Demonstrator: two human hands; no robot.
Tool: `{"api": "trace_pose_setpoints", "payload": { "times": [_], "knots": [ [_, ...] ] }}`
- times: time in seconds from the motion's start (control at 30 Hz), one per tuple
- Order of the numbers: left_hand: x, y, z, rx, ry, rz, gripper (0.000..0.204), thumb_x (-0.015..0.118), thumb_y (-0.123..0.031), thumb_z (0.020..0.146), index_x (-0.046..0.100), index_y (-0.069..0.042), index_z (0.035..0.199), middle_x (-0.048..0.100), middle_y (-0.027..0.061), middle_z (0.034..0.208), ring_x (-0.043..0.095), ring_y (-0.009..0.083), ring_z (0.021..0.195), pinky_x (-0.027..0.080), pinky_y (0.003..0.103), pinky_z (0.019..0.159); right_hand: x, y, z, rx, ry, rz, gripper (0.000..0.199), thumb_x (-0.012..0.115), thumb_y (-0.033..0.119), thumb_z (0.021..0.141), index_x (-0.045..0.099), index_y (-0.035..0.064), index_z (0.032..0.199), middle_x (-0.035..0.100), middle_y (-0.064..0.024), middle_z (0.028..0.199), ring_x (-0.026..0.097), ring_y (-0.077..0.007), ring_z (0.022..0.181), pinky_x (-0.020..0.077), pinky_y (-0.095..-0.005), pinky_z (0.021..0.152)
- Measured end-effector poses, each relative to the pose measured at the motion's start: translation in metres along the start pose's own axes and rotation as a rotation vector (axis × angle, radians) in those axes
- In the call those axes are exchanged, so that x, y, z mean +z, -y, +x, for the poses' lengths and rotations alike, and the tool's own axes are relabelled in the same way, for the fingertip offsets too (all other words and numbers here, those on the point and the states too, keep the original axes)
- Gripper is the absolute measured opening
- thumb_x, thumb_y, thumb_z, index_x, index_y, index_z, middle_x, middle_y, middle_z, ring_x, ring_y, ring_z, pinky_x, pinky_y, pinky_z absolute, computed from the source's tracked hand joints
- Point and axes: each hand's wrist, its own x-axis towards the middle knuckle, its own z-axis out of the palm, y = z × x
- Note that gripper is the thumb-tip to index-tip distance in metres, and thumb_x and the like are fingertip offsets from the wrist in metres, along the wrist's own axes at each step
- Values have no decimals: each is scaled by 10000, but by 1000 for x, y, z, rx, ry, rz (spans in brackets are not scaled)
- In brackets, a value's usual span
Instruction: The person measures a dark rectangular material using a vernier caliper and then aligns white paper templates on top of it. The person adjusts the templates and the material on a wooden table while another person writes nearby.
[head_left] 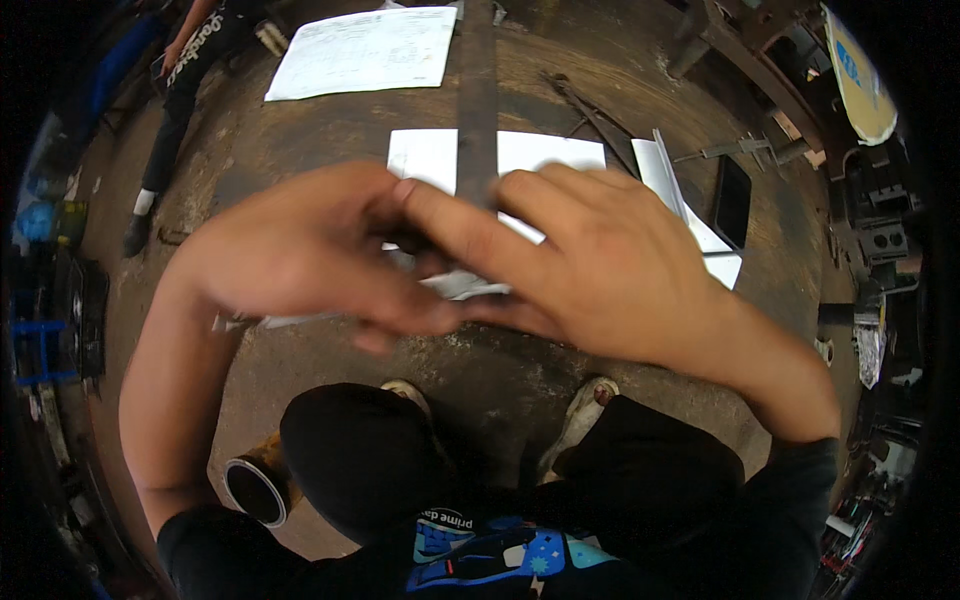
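Note:
Both my hands meet above the near side of the worktable, blurred by motion. My left hand (285,250) curls inward from the left, its fingers partly hidden behind the right one. My right hand (610,250) reaches across with bent fingers, its index finger touching the left hand. Between them shows a thin, pale, crumpled-looking piece (465,285), which both hands seem to grip; its kind I cannot make out. Beyond the hands, a long dark flat metal bar (477,90) lies over white paper sheets (424,150).
A large printed drawing (365,55) lies far left on the table. To the right are long dark tongs (595,115), a caliper (730,150) and a black phone (732,200). A person (170,120) is at far left. A pipe-like cylinder (258,490) stands by my left leg.

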Motion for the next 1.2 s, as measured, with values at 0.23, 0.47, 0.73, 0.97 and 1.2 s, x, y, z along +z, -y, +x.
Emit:
{"api": "trace_pose_setpoints", "payload": {
  "times": [0.23, 0.47, 0.73, 0.97, 1.2],
  "knots": [
    [10, 18, 4, 411, -449, -300, 839, 534, -655, 964, 538, 74, 1378, 726, 247, 1049, 754, 270, 863, 632, 401, 736, -20, -27, -12, 390, 13, 138, 693, 819, 389, 859, 504, 117, 1412, 729, -188, 841, 752, -345, 733, 570, -418, 671],
    [24, 43, 44, 449, -557, -179, 478, 606, -467, 1043, 649, -38, 838, 581, 13, 576, 539, 67, 453, 439, 225, 432, -3, -43, -5, 202, -258, -79, 576, 855, 402, 813, 666, 12, 1193, 720, -173, 992, 724, -322, 778, 568, -389, 696],
    [32, 76, 20, 344, -566, -139, 460, 632, -432, 1039, 671, -61, 769, 500, -49, 527, 430, 23, 451, 322, 210, 420, 1, -34, -16, 188, -219, -97, 447, 878, 355, 766, 682, 25, 994, 633, -117, 820, 627, -249, 673, 494, -357, 587],
    [30, 103, 2, 420, -584, -92, 363, 687, -360, 1013, 709, -47, 831, 563, -37, 560, 482, 28, 478, 363, 213, 433, 17, -18, -15, 345, -82, 46, 388, 835, 310, 759, 639, 26, 936, 593, -117, 782, 572, -259, 629, 466, -354, 568],
    [20, 123, 10, 284, -581, -171, 311, 718, -336, 992, 718, -50, 871, 667, -1, 694, 538, 35, 534, 437, 211, 479, 37, -16, -15, 276, -108, -128, 441, 848, 401, 776, 606, 55, 904, 535, -96, 733, 582, -264, 589, 473, -383, 536]
  ]
}}
